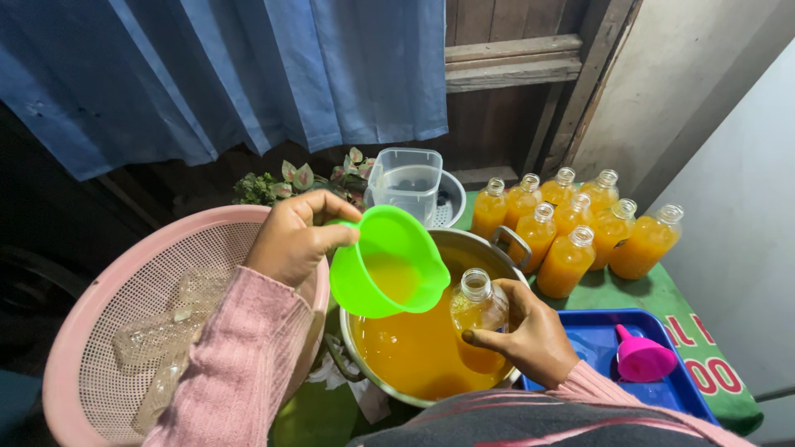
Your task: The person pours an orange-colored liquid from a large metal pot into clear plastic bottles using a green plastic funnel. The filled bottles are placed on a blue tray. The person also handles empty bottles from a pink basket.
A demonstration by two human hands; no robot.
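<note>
Over the steel pot [431, 348], which stands near the middle of the counter [629, 290] and is filled with orange juice, both hands are busy. The left hand [294, 236] is closed around the handle of a bright green scoop [389, 265], holding it tilted just above the pot's left side; a little orange juice pools inside the scoop, whose lip leans toward the bottle. The right hand [530, 331] grips a clear plastic bottle [479, 310] over the pot's right rim, fingers wrapped round its body, thumb across the front. The bottle stands nearly upright, uncapped, its mouth just beside the scoop's lower edge, and it is part filled with the same orange liquid. Whether scoop and bottle touch, I cannot tell.

Left of the pot sits a pink mesh basket [99, 314] with several empty clear bottles [157, 331] lying in it. Behind the pot stands a clear square container [406, 182], with some leafy plants [290, 182] to its left. Behind and right of the pot, a cluster of filled bottles [571, 223] of orange juice stands uncapped on the green cover. Just right of the pot lies a blue tray [596, 331] holding a pink funnel [642, 356] on its side. A blue curtain [248, 74] hangs behind it all.
</note>
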